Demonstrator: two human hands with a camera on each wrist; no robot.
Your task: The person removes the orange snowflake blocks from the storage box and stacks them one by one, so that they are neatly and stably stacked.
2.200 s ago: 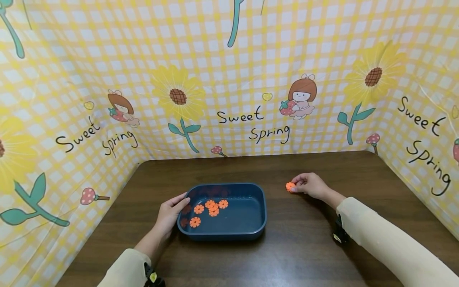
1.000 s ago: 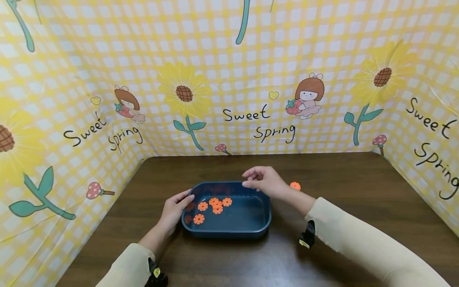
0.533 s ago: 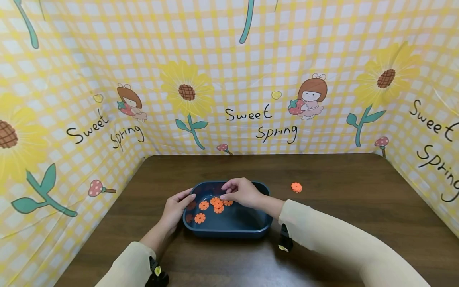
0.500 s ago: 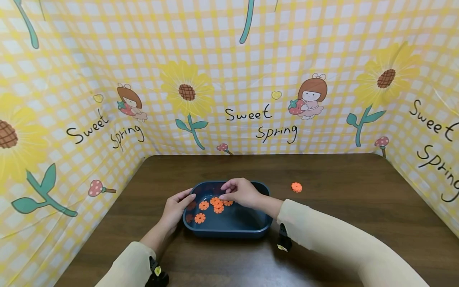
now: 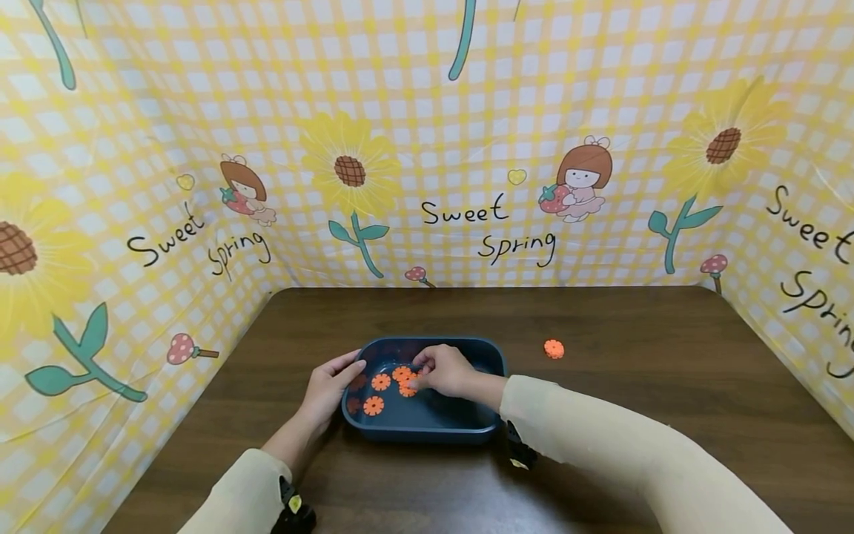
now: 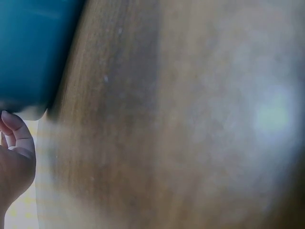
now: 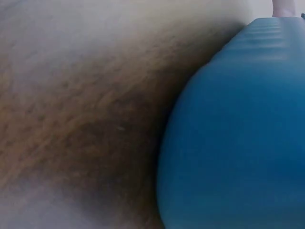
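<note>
A dark blue rectangular basin point(image 5: 427, 437) stands on the table. My left hand point(image 5: 327, 389) grips its left end, thumb over the rim and fingers outside; the left wrist view also shows this hand point(image 6: 16, 167) at the basin's corner. Inside lie several orange flower-shaped discs point(image 5: 373, 406), some overlapping in a cluster point(image 5: 401, 374). My right hand point(image 5: 448, 371) reaches into the basin, thumb and index finger apart at the right edge of that cluster, partly covering a disc there. The right wrist view shows mainly the basin's outer wall point(image 7: 233, 138).
Right of the basin, toward the back of the brown wooden table point(image 5: 600, 415), lies another orange flower-shaped disc point(image 5: 554, 348). A yellow checked cloth point(image 5: 454, 133) with printed flowers hangs around the table's back and sides.
My right hand has released the orange disc on the table at right and moved left, then down into the basin to the disc cluster. My left hand keeps its hold on the basin.
</note>
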